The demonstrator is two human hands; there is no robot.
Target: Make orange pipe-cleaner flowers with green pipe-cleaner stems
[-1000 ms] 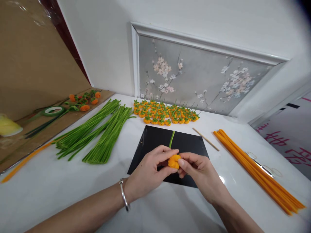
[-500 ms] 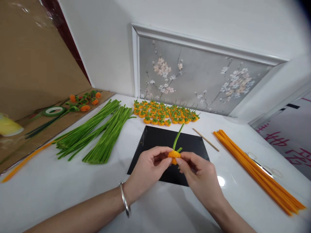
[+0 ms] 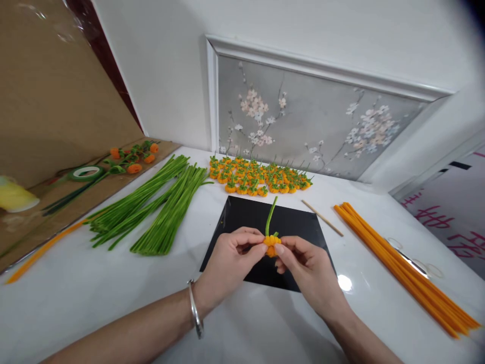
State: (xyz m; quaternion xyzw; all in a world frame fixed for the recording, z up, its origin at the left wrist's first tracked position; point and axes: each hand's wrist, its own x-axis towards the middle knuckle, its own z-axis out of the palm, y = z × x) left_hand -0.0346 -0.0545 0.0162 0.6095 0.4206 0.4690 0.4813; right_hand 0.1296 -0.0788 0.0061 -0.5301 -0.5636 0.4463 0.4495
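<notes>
A small ribbed orange ball [image 3: 272, 244], pumpkin-like, is pinched between both hands above a black mat [image 3: 250, 215]. A long green stem [image 3: 270, 216] rises from its top, with a short green end beside it. My left hand [image 3: 231, 260], with a silver bangle at the wrist, grips the ball's left side with thumb and fingertips. On the right side my right hand [image 3: 312, 268] holds it the same way. Behind the mat stand several rows of similar orange pieces [image 3: 261, 177] with green tops.
Green fuzzy stems [image 3: 166, 217] lie at the left, orange ones [image 3: 397, 263] at the right beside scissors [image 3: 413, 264]. A thin wooden stick [image 3: 323, 218] lies near the mat. Green tape [image 3: 87, 173] and orange flowers [image 3: 134, 168] rest on cardboard at the far left.
The ball has turned a little in the fingers. Its long green stem now stands further left and more upright, and the short green end shows less.
</notes>
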